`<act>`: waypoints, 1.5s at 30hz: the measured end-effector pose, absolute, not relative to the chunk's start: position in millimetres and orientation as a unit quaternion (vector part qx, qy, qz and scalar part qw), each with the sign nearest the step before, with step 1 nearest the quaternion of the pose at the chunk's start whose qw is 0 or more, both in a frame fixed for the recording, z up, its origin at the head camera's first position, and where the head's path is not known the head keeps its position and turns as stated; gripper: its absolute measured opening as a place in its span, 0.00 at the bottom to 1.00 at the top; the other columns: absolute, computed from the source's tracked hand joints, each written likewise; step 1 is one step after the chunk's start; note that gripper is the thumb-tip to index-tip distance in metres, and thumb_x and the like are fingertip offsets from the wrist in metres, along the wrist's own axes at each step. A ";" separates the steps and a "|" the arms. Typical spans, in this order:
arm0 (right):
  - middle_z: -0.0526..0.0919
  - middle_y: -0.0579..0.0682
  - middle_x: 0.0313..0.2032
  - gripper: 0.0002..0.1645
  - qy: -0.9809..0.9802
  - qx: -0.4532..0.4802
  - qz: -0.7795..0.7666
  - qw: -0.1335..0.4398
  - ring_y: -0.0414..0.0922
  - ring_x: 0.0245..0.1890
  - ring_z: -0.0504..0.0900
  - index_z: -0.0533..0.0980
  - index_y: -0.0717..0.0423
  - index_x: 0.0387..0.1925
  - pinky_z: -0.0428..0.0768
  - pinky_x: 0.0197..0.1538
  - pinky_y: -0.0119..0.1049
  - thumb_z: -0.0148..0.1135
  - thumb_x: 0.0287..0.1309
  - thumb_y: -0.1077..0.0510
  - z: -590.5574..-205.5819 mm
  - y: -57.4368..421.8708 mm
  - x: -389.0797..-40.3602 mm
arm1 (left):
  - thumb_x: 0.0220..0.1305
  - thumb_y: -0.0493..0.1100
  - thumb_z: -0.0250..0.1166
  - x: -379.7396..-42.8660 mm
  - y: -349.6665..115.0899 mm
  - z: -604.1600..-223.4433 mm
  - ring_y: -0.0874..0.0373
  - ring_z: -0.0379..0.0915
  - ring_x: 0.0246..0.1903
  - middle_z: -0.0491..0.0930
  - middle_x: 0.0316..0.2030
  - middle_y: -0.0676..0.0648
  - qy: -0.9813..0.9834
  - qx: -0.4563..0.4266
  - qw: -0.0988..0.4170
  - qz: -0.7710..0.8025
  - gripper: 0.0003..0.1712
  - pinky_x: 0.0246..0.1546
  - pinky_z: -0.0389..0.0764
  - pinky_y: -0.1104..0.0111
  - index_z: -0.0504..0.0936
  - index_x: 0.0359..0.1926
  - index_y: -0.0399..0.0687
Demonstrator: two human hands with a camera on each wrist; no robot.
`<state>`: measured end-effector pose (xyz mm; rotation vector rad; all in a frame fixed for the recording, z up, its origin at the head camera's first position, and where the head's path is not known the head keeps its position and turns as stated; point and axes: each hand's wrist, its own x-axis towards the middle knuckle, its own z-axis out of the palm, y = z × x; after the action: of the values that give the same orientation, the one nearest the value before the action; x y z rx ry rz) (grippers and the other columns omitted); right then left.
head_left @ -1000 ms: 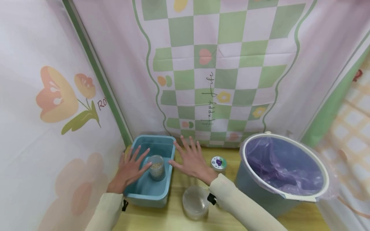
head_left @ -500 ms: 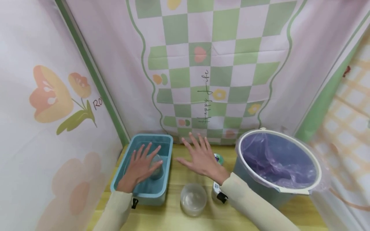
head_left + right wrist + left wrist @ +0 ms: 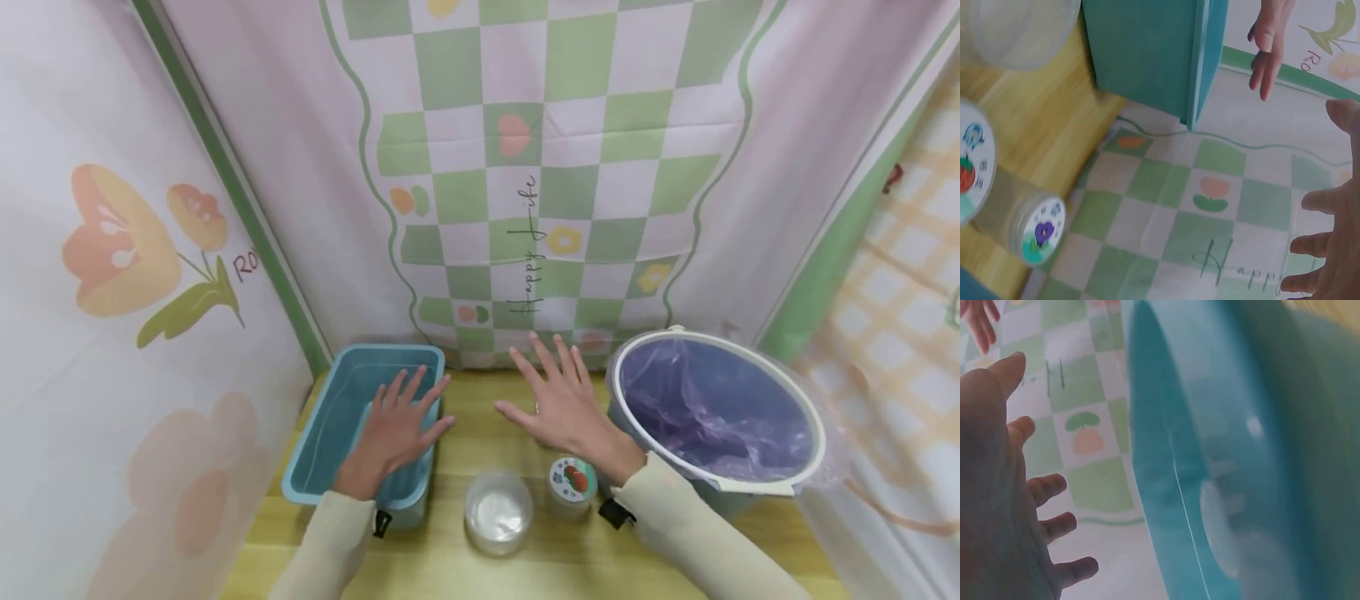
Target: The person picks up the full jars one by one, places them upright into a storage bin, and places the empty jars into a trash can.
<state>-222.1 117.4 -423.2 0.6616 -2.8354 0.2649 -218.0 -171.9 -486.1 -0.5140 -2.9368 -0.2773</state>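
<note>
My left hand [image 3: 393,429] hovers with spread fingers over the right part of a blue plastic tub [image 3: 311,429], holding nothing. The cup seen inside the tub earlier is hidden by this hand in the head view; a translucent rounded shape [image 3: 1217,528] shows at the tub in the left wrist view. My right hand [image 3: 566,408], fingers also spread, is in the air above the table, with nothing in it. Below its wrist stands a jar with a strawberry lid [image 3: 573,480]. A jar with a purple-flower lid [image 3: 1042,231] shows in the right wrist view. A clear round container [image 3: 498,512] stands between tub and jars.
To the right stands a large bin [image 3: 622,392] with a white rim and a purple plastic liner. The wooden table [image 3: 480,417] ends at a checkered curtain [image 3: 517,200] at the back. Another curtain [image 3: 135,400] hangs along the left.
Both hands have moved right through the air, fingers spread throughout. The strawberry-lid jar has come into sight below the right wrist, while the purple-flower jar has gone behind the right hand. The view has shifted slightly.
</note>
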 end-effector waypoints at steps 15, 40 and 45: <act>0.44 0.55 0.80 0.53 -0.964 0.214 0.063 0.141 0.62 0.78 0.35 0.52 0.39 0.79 0.40 0.74 0.66 0.47 0.61 0.20 -401.9 167.4 -207.1 | 0.71 0.74 0.43 -206.0 -126.6 -487.0 0.39 0.44 0.76 0.50 0.79 0.45 -0.970 -0.210 0.096 -0.081 0.39 0.70 0.53 0.37 0.51 0.78 0.76; 0.32 0.51 0.80 0.49 -0.980 0.129 0.077 0.132 0.61 0.77 0.24 0.46 0.41 0.80 0.30 0.74 0.66 0.46 0.67 0.27 -397.4 266.6 -177.7 | 0.69 0.74 0.46 -184.7 -72.2 -506.6 0.41 0.42 0.77 0.48 0.79 0.47 -0.962 -0.243 0.091 -0.083 0.40 0.72 0.52 0.40 0.51 0.78 0.76; 0.31 0.51 0.80 0.49 -0.981 0.114 0.078 0.137 0.60 0.77 0.23 0.44 0.39 0.80 0.24 0.73 0.63 0.47 0.68 0.28 -401.0 291.0 -175.4 | 0.69 0.75 0.44 -183.1 -64.7 -509.9 0.42 0.41 0.77 0.48 0.79 0.48 -0.963 -0.245 0.082 -0.073 0.40 0.73 0.50 0.40 0.49 0.78 0.77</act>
<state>-175.4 291.0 -401.0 0.3286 -2.8380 0.2250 -183.1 -64.7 -509.9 -0.7316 -2.8788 -0.2175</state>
